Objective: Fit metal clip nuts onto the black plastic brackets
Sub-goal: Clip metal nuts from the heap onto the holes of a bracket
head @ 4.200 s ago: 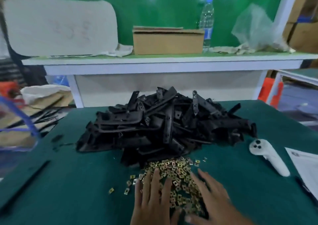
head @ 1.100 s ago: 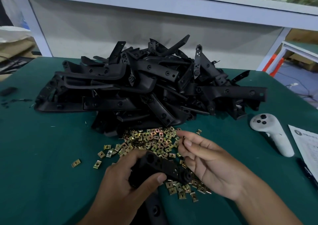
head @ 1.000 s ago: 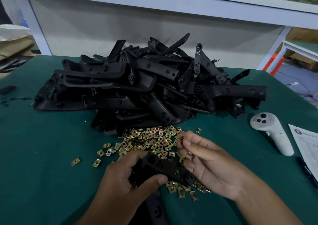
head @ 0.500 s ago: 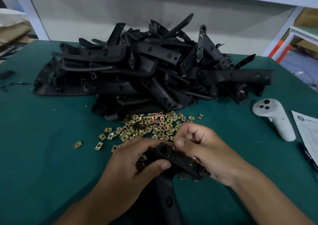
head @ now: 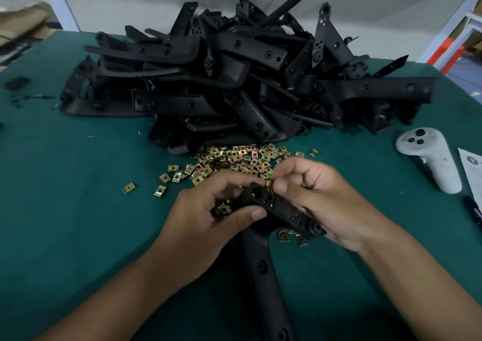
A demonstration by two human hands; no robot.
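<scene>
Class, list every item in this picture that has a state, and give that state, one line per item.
Left hand: gripping the held bracket.
Right hand: pinching a clip nut.
Held bracket: lifted, partly over the table.
Clip nut: at the bracket's edge.
Bracket pile: heaped, untouched.
Loose clip nuts: scattered.
Controller: lying idle.

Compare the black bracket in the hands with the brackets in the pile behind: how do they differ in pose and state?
The held bracket is gripped by the left hand, while the pile of brackets lies untouched on the green table. The right hand presses a clip nut against the held bracket's edge; no nuts can be made out on the pile. Both are black plastic with holes.
</scene>
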